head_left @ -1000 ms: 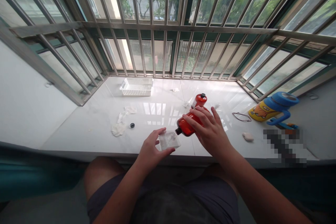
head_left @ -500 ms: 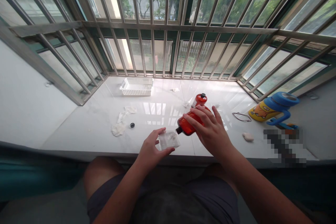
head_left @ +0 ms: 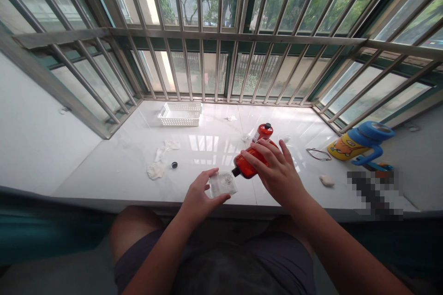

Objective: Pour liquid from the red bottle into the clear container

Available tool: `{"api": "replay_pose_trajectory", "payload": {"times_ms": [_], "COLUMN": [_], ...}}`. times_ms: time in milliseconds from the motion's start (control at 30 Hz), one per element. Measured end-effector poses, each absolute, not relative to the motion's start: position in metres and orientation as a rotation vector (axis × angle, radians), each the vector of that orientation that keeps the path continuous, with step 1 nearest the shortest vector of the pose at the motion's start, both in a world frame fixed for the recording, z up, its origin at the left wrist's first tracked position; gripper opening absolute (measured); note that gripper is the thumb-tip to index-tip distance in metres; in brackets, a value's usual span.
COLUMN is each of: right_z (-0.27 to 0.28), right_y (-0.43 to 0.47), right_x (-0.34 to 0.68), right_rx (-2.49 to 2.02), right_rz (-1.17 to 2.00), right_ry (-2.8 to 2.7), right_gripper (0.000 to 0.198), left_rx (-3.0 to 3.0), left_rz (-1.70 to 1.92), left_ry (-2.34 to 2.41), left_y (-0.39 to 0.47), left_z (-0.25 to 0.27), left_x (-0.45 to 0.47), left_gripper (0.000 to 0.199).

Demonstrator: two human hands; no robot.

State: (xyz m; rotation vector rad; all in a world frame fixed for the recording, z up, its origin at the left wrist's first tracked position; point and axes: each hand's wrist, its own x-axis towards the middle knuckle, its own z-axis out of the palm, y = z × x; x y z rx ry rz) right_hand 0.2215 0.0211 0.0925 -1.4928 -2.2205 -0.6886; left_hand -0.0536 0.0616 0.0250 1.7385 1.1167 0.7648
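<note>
My left hand grips a small clear plastic box by its sides, thumb along the near edge. Something small and pale, hard to make out, shows inside it. In my right hand is a red bottle, tilted so that its black neck points down left at the box's right end. Whether liquid is flowing cannot be seen. A second red bottle with a black top is just behind, partly covered by the held one. Left of the box, a small black cap lies on the white counter.
A white perforated basket is at the back left. Crumpled tissues lie at left. On the right are a blue-and-yellow flask, a thin loop or bracelet and a pale lump. Metal bars line the window.
</note>
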Motion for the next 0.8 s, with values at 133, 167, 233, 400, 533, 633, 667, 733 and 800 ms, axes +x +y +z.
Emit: {"api": "replay_pose_trajectory", "payload": {"times_ms": [133,167,233,400,533,633,667,733,800], "right_z": [0.0938,0.0940,0.0945,0.0951,0.0947,0.0944,0.0945,0.0947,0.0949], "right_y": [0.0214,0.0216,0.0218,0.0222,0.0229,0.0235,0.0236,0.0238,0.0238], "right_x": [0.2211,0.2210,0.2209,0.2212,0.2221,0.2222,0.2220,0.2218,0.2216], "right_rx": [-1.491,-1.491,-1.490,-1.488,-1.487,-1.492,-1.491,-1.488,-1.486], "right_rz": [-0.695,-0.696,-0.698,-0.696,-0.703,-0.710,-0.711,-0.713,-0.716], "right_ry": [-2.221,-2.219,-2.215,-2.211,-2.219,-2.220,-2.220,-2.221,-2.220], "right_gripper": [0.065,0.065,0.065,0.059,0.059,0.060,0.061,0.062,0.062], "left_rx": [1.742,1.743,1.744,1.748,1.744,1.745,1.745,1.744,1.740], "left_rz": [0.763,0.762,0.765,0.780,0.789,0.779,0.775,0.771,0.774], "left_ry": [1.117,1.116,1.114,1.117,1.113,1.111,1.111,1.111,1.110], "left_y": [0.0621,0.0622,0.0623,0.0626,0.0627,0.0630,0.0632,0.0634,0.0637], "left_z": [0.0236,0.0235,0.0235,0.0233,0.0227,0.0219,0.0217,0.0214,0.0217], "left_x": [-0.0536,-0.0536,-0.0536,-0.0537,-0.0534,-0.0533,-0.0533,-0.0533,-0.0530], "left_gripper": [0.074,0.074,0.074,0.073,0.074,0.074,0.074,0.075,0.075]}}
